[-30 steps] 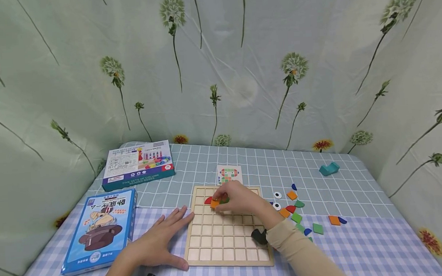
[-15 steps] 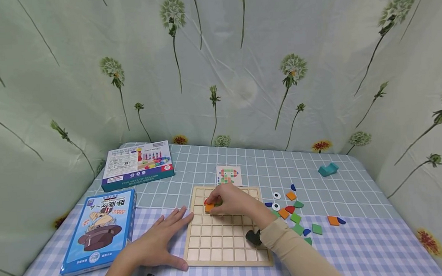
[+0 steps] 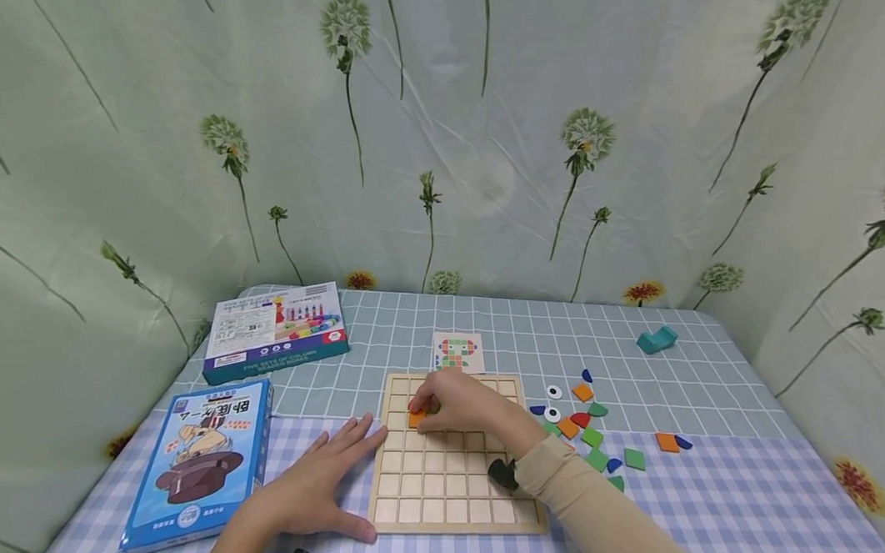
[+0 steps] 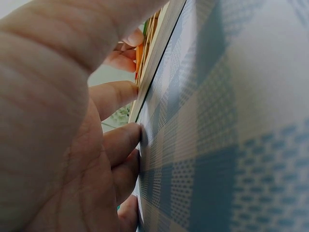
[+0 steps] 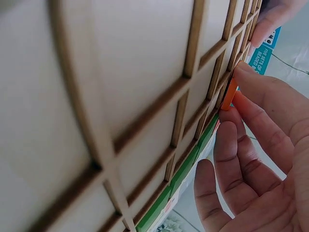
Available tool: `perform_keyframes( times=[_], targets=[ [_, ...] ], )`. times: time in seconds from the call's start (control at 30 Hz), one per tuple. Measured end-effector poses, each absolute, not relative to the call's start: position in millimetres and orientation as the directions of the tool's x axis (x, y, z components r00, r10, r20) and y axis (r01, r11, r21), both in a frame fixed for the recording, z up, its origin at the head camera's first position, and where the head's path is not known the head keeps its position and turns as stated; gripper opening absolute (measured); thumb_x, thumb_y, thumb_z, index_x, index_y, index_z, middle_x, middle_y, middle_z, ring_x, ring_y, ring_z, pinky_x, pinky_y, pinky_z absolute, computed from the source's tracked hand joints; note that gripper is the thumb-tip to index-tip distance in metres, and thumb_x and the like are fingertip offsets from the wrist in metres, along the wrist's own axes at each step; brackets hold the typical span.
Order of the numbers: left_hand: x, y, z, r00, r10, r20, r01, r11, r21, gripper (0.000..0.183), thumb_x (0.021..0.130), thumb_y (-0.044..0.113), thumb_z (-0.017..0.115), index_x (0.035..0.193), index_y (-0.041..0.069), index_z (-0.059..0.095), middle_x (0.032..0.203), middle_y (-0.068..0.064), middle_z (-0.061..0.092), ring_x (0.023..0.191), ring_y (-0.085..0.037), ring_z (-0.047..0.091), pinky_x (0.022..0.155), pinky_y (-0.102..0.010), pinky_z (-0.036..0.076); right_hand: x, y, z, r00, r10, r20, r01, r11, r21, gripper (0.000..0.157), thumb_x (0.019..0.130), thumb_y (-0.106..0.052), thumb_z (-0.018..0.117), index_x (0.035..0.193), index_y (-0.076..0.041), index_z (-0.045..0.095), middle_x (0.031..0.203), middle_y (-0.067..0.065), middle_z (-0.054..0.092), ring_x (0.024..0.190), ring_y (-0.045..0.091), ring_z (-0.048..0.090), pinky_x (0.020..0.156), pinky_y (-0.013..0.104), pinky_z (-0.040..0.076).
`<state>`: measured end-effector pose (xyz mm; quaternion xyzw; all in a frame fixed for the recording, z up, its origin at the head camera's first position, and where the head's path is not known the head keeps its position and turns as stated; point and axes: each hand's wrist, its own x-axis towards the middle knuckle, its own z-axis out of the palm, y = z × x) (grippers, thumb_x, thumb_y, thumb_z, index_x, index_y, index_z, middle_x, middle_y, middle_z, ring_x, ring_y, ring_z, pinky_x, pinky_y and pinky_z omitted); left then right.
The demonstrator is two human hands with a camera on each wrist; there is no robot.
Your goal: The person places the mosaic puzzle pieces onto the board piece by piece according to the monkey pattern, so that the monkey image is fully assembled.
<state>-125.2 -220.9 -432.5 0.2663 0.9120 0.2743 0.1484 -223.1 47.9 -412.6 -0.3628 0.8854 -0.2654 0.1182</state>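
Note:
My right hand (image 3: 460, 405) reaches over the upper left of the wooden grid board (image 3: 459, 528). Between its thumb and fingers it pinches an orange square tile (image 5: 229, 94), down at the grid near the left edge. A red piece (image 3: 413, 402) peeks out just behind that tile, partly covered. Green tiles (image 5: 181, 176) lie in the grid beneath the hand, mostly hidden in the head view. My left hand (image 3: 318, 483) rests beside the board with fingers spread, fingertips and thumb at its left edge; the left wrist view shows its fingers (image 4: 123, 142) on the checked cloth.
A picture card (image 3: 459, 348) lies behind the board. Several loose tiles, among them a green square (image 3: 635, 458) and an eye disc (image 3: 552, 415), are scattered to the right. A teal block (image 3: 657, 339) sits far right. A blue box (image 3: 204, 456) and a white-and-teal box (image 3: 276, 331) lie left.
My right hand has slid slightly left with the orange tile, to the board's left side beside the red piece, and then stayed nearly still. My left hand has not moved.

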Motion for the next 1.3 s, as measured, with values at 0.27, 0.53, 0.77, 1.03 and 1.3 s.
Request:
perform_keyframes(
  times=[0.27,0.53,0.77,1.03,1.3],
  targets=[
    [-124.9,-221.5,-433.0,-0.815,0.567,-0.118,0.409,0.708,0.576,0.124,0.071,0.065,0.092,0.17,0.018,0.034,0.179,-0.019,0.023,0.164,-0.051,0.02,0.124,-0.083,0.014,-223.8,47.0,-414.4,-0.707,-0.707,-0.022,-0.586,0.603,-0.542,0.02,0.092,-0.015,0.086,0.111,-0.009,0.082,0.104,0.002,0.078,0.088,0.006,0.066,0.08,0.019,0.056],
    [-124.6,-221.4,-433.4,-0.816,0.565,-0.122,0.403,0.708,0.58,0.124,0.071,0.065,0.092,0.17,0.018,0.034,0.179,-0.019,0.022,0.165,-0.051,0.019,0.124,-0.083,0.013,-223.9,46.2,-414.3,-0.711,-0.703,-0.022,-0.584,0.607,-0.538,0.019,0.091,-0.015,0.088,0.109,-0.01,0.082,0.102,0.001,0.078,0.086,0.005,0.065,0.08,0.018,0.055],
    [-126.1,-223.6,-435.7,-0.82,0.559,-0.127,0.391,0.707,0.589,0.124,0.071,0.067,0.092,0.17,0.019,0.034,0.18,-0.018,0.022,0.165,-0.051,0.018,0.124,-0.083,0.012,-223.6,43.6,-413.8,-0.706,-0.708,-0.025,-0.58,0.599,-0.552,0.018,0.09,-0.013,0.088,0.106,-0.009,0.082,0.098,0.001,0.078,0.084,0.006,0.065,0.078,0.018,0.055],
    [-126.0,-223.5,-435.0,-0.82,0.558,-0.125,0.39,0.705,0.592,0.124,0.07,0.067,0.091,0.169,0.018,0.035,0.179,-0.018,0.022,0.165,-0.052,0.018,0.124,-0.083,0.012,-223.4,43.3,-413.1,-0.7,-0.713,-0.029,-0.592,0.602,-0.536,0.018,0.092,-0.014,0.087,0.108,-0.009,0.081,0.099,0.001,0.078,0.085,0.008,0.065,0.079,0.018,0.055],
    [-127.1,-223.3,-437.5,-0.822,0.555,-0.129,0.386,0.709,0.59,0.124,0.07,0.068,0.091,0.169,0.019,0.035,0.18,-0.017,0.022,0.165,-0.05,0.017,0.125,-0.083,0.011,-224.5,43.2,-413.2,-0.687,-0.726,-0.032,-0.609,0.6,-0.518,0.016,0.094,-0.016,0.085,0.109,-0.013,0.082,0.1,-0.002,0.078,0.085,0.004,0.063,0.079,0.017,0.054]
  ],
)
